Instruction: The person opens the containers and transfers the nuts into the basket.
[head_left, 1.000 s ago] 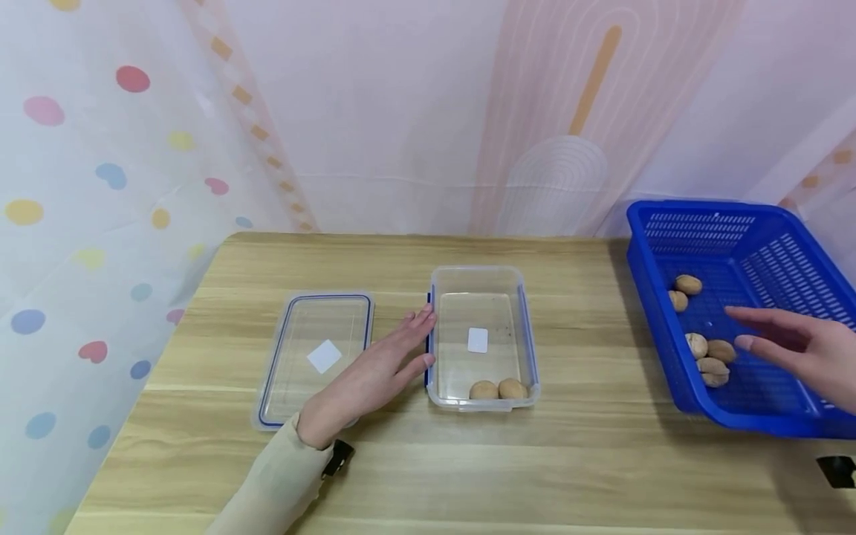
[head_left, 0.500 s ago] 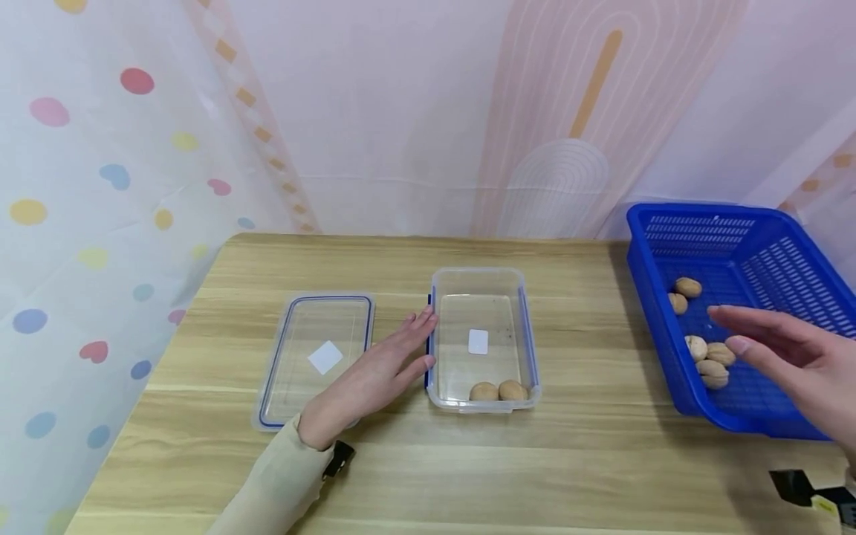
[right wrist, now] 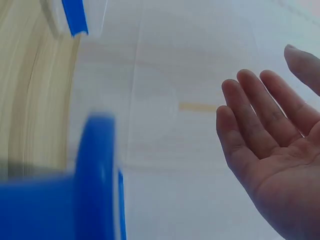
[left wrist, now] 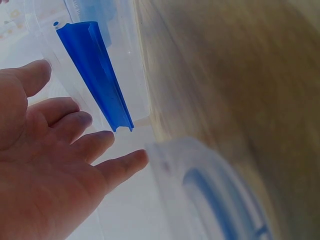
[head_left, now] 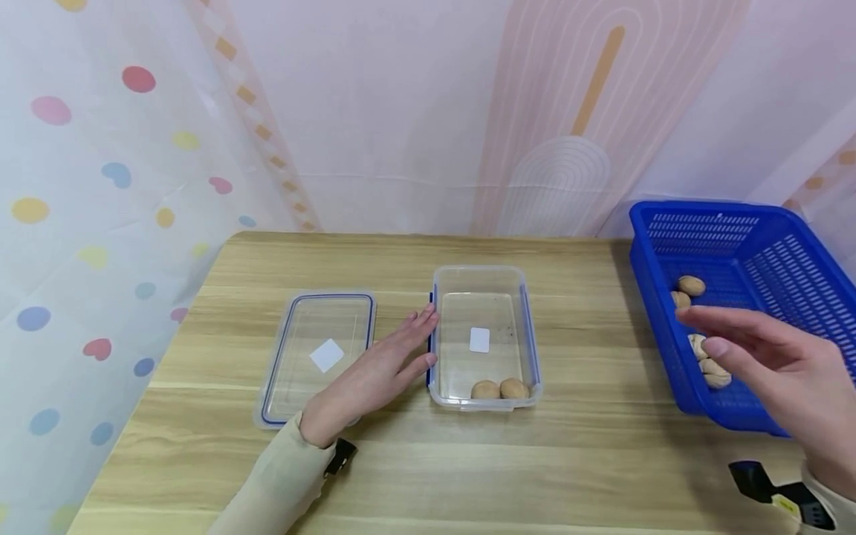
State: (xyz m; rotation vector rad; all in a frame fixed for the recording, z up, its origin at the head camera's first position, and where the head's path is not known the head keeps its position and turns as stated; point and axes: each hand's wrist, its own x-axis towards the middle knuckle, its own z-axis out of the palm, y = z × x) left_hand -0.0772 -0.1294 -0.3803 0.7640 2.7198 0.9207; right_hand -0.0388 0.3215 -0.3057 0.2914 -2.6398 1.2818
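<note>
A clear plastic food box [head_left: 478,297] with blue side clips stands mid-table. Two walnuts [head_left: 513,388] lie at its near end. My left hand [head_left: 374,371] reaches to the box's left side, its fingertips at the blue clip [left wrist: 95,70]; the fingers look relaxed and hold nothing. Over the left part of a blue basket [head_left: 655,357] hovers my right hand [head_left: 782,364]. In the right wrist view its palm [right wrist: 285,160] faces the camera with nothing in it. Several walnuts [head_left: 715,374] lie along the basket's left side, partly hidden by this hand.
The clear lid [head_left: 301,327] with a blue seal lies flat left of the box, partly under my left forearm. A patterned cloth [head_left: 401,111] hangs behind the wooden table [head_left: 575,461]. The basket's raised rim stands between the right hand and the box.
My right hand has moved left across the basket towards its left rim and now covers one of the walnuts. The left hand, box and lid have stayed in place.
</note>
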